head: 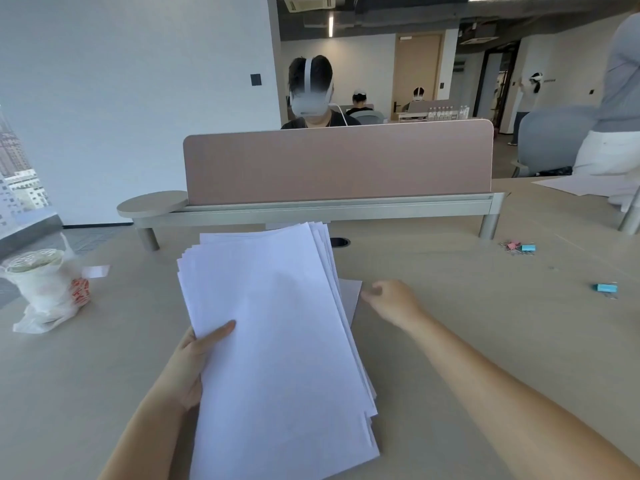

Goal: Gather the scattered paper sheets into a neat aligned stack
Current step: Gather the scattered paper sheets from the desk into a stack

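Note:
A thick bundle of white paper sheets (277, 341) is lifted over the middle of the beige desk, its edges fanned and uneven along the top and right side. My left hand (194, 362) grips the bundle at its left edge, thumb on top. One more sheet (350, 292) lies on the desk, its corner poking out from behind the bundle's right edge. My right hand (391, 299) is next to that corner, fingertips touching or pinching it; the grip itself is hard to make out.
A pink divider (339, 161) on a metal rail runs across the back of the desk (485, 323). A lidded cup in a plastic bag (45, 285) stands at the left. Binder clips (519, 247) and a blue clip (606, 288) lie at the right. People sit beyond.

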### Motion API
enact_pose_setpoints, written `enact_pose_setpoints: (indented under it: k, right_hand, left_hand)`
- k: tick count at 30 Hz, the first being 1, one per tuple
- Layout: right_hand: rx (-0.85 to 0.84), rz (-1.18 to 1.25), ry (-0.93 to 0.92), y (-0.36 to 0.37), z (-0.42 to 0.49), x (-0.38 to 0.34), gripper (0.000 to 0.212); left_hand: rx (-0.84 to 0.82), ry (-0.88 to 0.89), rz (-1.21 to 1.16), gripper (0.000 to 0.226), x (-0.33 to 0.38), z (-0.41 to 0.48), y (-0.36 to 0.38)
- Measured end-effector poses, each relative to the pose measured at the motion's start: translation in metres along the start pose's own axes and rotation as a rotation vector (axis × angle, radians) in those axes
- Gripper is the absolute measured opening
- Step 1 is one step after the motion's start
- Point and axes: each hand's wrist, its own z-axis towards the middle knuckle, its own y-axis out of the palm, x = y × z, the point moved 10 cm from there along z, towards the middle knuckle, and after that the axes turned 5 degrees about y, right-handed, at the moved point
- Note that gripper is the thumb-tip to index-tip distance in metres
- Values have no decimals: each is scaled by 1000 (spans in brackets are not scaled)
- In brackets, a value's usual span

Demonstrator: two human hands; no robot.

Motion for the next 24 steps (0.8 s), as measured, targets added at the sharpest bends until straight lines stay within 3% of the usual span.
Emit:
enact_pose_setpoints:
  k: [1, 5, 8, 13, 17, 19, 24]
  right_hand:
    - [24, -171, -27, 5, -4, -4, 56]
    - [-109, -410, -76, 53, -16, -17, 92]
    - [-193, -560, -119, 80, -20, -23, 90]
    - [-339, -567, -103, 67, -1, -3, 80]
    - [-193, -450, 68, 36, 22, 7, 71]
    - [-145, -446, 170, 28, 23, 10, 81]
    - [-256, -415, 257, 27, 28, 13, 84]
  left_hand:
    - [4, 2, -10, 31, 2, 0, -3]
    - [3, -4, -51, 36, 4, -1, -5]
    - [-2, -7, -74, 47, 4, -2, -4]
    - [-33, -6, -97, 61, 4, -3, -2]
    - [-50, -10, -94, 62, 0, -2, 9]
    - [-49, -7, -95, 60, -2, -2, 15]
    - [-51, -12, -79, 50, -6, -3, 23]
